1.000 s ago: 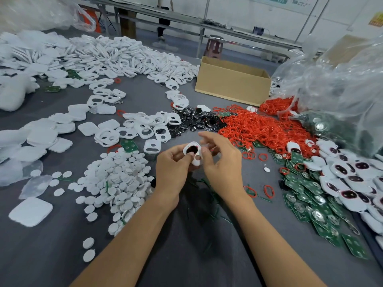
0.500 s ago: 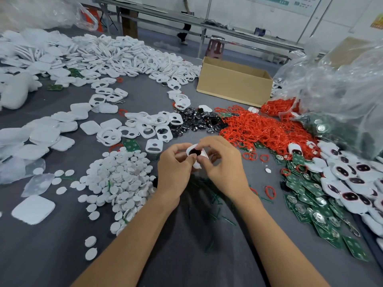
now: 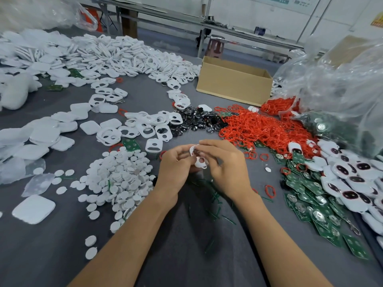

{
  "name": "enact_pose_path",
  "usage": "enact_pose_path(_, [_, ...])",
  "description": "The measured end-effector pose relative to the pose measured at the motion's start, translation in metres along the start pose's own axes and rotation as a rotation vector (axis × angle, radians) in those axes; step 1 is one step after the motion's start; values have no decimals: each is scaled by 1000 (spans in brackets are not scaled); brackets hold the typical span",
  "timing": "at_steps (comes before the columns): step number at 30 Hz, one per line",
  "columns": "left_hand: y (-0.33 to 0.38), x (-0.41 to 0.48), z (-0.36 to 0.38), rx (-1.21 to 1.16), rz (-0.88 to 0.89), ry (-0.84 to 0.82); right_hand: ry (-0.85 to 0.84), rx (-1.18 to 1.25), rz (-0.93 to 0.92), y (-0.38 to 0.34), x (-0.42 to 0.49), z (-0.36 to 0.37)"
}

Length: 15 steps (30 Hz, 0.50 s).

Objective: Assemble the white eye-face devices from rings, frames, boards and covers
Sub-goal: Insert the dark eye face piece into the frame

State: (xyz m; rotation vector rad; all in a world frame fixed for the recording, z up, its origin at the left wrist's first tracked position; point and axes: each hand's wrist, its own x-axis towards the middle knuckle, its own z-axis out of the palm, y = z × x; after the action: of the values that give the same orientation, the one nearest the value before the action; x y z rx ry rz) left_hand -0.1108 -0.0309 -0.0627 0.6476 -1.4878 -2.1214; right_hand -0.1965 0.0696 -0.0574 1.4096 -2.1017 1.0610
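Both my hands hold one white eye-face frame (image 3: 200, 160) above the grey table (image 3: 62, 245), near the middle of the view. My left hand (image 3: 176, 164) grips its left side with curled fingers. My right hand (image 3: 226, 164) pinches its top edge, fingers bent over the upper hole. A red ring shows at the frame's upper hole. Red rings (image 3: 263, 129) lie heaped to the right. Green boards (image 3: 310, 206) and finished white faces (image 3: 352, 183) lie further right. White frames (image 3: 149, 129) lie just beyond my hands.
White round discs (image 3: 120, 179) are piled at my left. White covers (image 3: 41, 137) spread along the left side. Dark shiny lenses (image 3: 194, 121) sit beyond the frames. A cardboard box (image 3: 232, 85) stands at the back, clear plastic bags (image 3: 342, 90) at the right.
The frame has turned in my hands, its lower hole now facing me. My right fingers moved from the side to over its top edge. Both hands stayed in the same spot.
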Motion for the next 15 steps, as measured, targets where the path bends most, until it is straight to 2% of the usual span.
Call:
enact_pose_path(6, [-1,-1,1,66,4,19,88,-130,-204,1,-1,1])
enact_pose_path(10, [0,-2,1,55,-1,10,72,-123,-221,2,-1,2])
enact_pose_path(15, [2,-2,1,46,7,18,34,-28,-141,6,-2,3])
